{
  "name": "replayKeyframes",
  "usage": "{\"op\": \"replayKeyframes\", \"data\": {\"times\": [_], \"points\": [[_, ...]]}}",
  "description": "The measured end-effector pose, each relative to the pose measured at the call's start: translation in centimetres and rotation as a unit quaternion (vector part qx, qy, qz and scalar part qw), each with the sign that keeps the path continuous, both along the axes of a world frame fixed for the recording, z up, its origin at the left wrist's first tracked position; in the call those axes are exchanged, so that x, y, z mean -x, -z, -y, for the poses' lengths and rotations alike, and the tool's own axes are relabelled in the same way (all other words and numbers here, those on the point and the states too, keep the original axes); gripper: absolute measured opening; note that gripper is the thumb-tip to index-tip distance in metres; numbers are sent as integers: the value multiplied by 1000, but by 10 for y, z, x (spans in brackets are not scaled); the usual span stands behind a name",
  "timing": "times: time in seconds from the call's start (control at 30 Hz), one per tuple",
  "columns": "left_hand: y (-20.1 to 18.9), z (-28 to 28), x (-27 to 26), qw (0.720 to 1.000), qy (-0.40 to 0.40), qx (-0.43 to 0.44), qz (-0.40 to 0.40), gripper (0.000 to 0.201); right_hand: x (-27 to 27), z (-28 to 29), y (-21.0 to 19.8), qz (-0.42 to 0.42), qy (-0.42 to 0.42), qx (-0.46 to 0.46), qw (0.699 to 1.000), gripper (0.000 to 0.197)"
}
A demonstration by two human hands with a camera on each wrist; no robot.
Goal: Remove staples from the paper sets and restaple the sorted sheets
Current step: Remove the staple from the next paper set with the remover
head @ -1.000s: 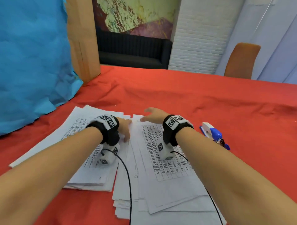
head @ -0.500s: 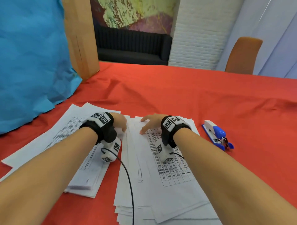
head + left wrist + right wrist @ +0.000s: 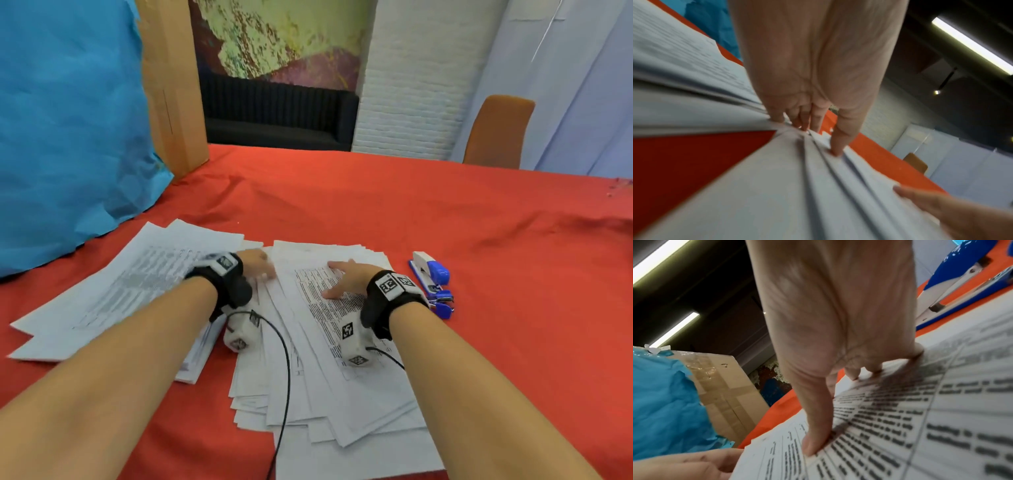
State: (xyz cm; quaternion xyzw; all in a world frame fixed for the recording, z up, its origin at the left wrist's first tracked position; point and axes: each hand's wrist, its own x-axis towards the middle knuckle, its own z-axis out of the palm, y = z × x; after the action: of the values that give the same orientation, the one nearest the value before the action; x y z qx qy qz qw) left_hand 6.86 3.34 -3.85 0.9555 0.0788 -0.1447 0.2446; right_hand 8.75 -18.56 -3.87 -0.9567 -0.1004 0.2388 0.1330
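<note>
Both grips are spread flat: right hand and left hand are pressing the floppy, slippery white printed paper stack beside the blue stapler; better pinching its corner.

Stapler right of fanned sheets; second stack left.

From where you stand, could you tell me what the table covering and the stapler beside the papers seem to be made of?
Table covering: looks like matte red-orange woven cloth; soft wrinkles and folds show, no shine.
Stapler: glossy blue and white shell, probably plastic, with grey bare parts that look like metal in the right wrist view.
</note>
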Motion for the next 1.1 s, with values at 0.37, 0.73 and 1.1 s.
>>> {"op": "replayKeyframes", "data": {"times": [0.37,0.73,1.1], "points": [[25,-13,6,971,-43,233,43,83,-2,-15,16,45,21,55,997,93],[-23,18,-12,927,-113,335,127,36,8,45,-74,-43,17,82,996,53],[18,21,-3,975,-89,128,160,45,15,103,-36,38,-6,357,933,40]]}}
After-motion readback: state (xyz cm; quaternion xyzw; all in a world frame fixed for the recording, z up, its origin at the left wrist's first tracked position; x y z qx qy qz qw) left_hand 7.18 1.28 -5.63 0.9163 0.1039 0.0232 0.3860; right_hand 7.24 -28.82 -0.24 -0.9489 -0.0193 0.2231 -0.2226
